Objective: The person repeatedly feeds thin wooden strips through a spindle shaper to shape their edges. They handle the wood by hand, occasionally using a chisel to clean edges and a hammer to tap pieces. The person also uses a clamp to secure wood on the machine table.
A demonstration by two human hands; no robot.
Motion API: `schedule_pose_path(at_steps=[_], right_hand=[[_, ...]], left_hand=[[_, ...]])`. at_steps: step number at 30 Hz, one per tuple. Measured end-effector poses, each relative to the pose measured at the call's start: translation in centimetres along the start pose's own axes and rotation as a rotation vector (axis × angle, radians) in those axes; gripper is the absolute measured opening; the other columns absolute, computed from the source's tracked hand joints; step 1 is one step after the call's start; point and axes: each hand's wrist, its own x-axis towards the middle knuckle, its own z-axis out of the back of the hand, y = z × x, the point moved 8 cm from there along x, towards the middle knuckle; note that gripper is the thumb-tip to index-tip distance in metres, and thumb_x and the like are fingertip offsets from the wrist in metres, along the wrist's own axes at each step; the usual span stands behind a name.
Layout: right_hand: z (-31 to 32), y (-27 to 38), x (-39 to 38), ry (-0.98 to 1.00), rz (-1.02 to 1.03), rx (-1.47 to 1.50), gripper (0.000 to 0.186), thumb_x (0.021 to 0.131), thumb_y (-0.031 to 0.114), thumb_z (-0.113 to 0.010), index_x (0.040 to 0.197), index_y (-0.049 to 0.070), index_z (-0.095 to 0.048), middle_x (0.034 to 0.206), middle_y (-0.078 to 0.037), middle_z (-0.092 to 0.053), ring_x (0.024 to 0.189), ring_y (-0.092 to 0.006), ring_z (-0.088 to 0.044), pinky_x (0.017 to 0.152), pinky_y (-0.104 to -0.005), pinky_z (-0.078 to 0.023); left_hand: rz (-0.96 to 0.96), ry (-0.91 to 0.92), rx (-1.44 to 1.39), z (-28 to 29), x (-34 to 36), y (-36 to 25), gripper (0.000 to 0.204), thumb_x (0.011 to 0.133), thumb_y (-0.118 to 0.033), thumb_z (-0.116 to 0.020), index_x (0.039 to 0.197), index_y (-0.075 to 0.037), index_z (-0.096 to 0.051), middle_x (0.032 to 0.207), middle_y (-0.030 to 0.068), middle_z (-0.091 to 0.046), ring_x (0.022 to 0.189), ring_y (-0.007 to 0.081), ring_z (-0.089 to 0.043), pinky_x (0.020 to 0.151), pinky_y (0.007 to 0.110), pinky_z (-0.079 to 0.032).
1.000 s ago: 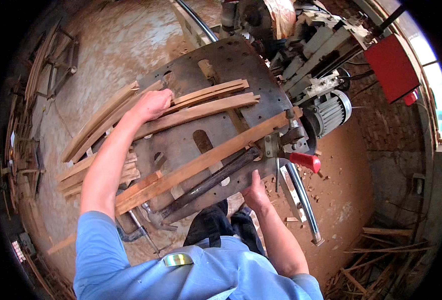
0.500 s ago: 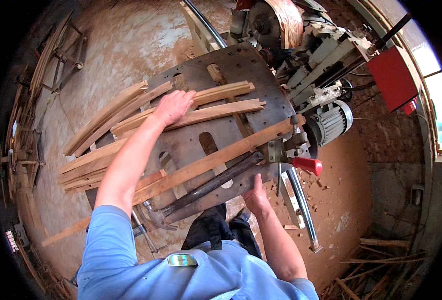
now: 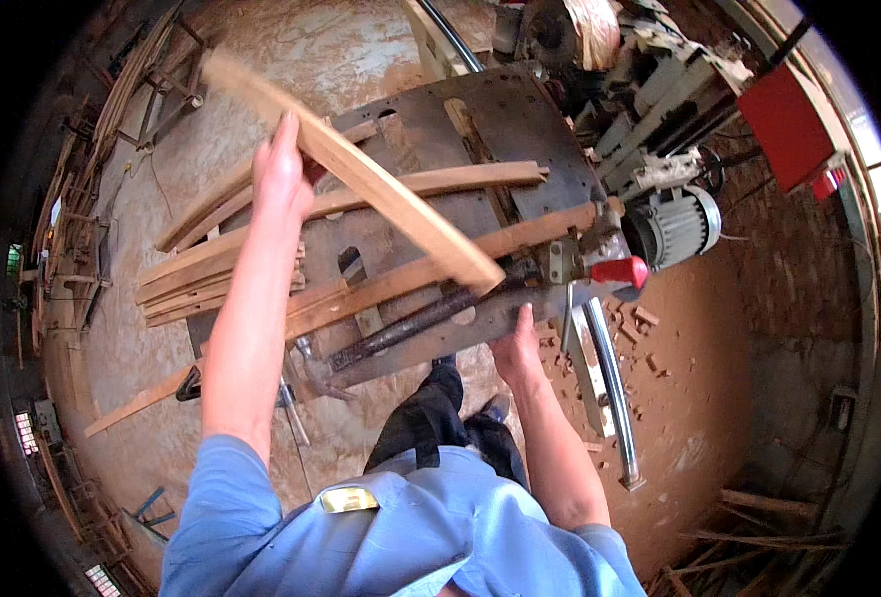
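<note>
A: From the left: a stack of wooden strips (image 3: 187,283), laid roughly crosswise, layered at the left end of the metal table (image 3: 532,119). And here's the left hand (image 3: 281,179)! What's it got?

B: It's closed firmly round a wooden slat (image 3: 391,199), thumb along the wood, gripping it toward the far end.

A: And how's that slat lying?

B: Slanting! Long axis on a diagonal, held over the table: far end up and left, out past the table edge and blurred, near end down and right.

A: What's under that near end?

B: The long board (image 3: 542,232), running from lower left to upper right, so the two cross. Whether they touch, I can't tell. A dark bar (image 3: 401,333) lies just on the near side, slanting much the same way as the board.

A: Behind the slat?

B: A curved piece (image 3: 480,177), flat on the table, one end pointing right.

A: Right hand (image 3: 517,348)?

B: At the table's near edge, thumb up and pointing away from the body. Fingers hidden, so I can't tell if they grip.

A: Further right, a red handle (image 3: 620,271), then a grey motor (image 3: 684,224).
</note>
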Motion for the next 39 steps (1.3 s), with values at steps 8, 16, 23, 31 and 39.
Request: schedule_pose_path(at_steps=[8,16,23,31,39], right_hand=[[1.0,-0.1,-1.9,0.077,0.016,0.002,0.066,0.096,0.057,-0.043,0.142,0.011,-0.036,0.144,-0.008,-0.044,0.132,-0.0267,-0.042,0.110,-0.0490,-0.032],[5.4,-1.4,-5.2,0.040,-0.003,0.050,0.071,0.094,0.057,-0.049,0.144,0.011,-0.032,0.145,-0.008,-0.042,0.133,-0.0262,-0.040,0.111,-0.0487,-0.030],[10.4,-3.7,-8.1,0.070,-0.015,0.039,0.067,0.096,0.054,-0.048,0.141,0.006,-0.036,0.140,-0.011,-0.047,0.127,-0.0287,-0.047,0.108,-0.0477,-0.035],[14.9,-5.3,-12.4,0.043,-0.004,-0.023,0.063,0.099,0.050,-0.043,0.138,0.000,-0.038,0.142,-0.015,-0.045,0.129,-0.0306,-0.045,0.111,-0.0478,-0.033],[18.4,-7.5,-15.2,0.029,-0.104,0.000,0.065,0.098,0.046,-0.049,0.143,0.004,-0.029,0.135,-0.013,-0.051,0.120,-0.0314,-0.053,0.102,-0.0464,-0.043]], left_hand=[[0.301,-0.133,-0.153,12.9,-9.6,12.9,0.034,0.098,-0.031,-0.056,0.118,-0.004,-0.051,0.110,0.0151,-0.055,0.099,0.0254,-0.056,0.083,0.040,-0.053],[0.607,0.069,0.734,15.0,-18.4,12.6,0.043,0.097,-0.044,-0.052,0.099,-0.001,-0.058,0.087,0.0211,-0.065,0.066,0.0229,-0.064,0.060,0.032,-0.054],[-0.755,0.684,1.665,3.2,-25.5,8.0,0.038,0.077,-0.019,-0.065,0.110,0.000,-0.063,0.117,0.0166,-0.060,0.112,0.0335,-0.053,0.093,0.043,-0.045],[-0.425,0.958,1.707,4.3,-28.0,13.2,0.042,0.071,-0.013,-0.068,0.111,-0.006,-0.056,0.106,0.0160,-0.062,0.102,0.0362,-0.059,0.088,0.046,-0.047],[-0.362,0.927,1.674,-1.8,-30.4,15.8,0.043,0.080,-0.029,-0.072,0.106,-0.001,-0.049,0.102,0.0221,-0.062,0.099,0.0399,-0.060,0.082,0.048,-0.050]])
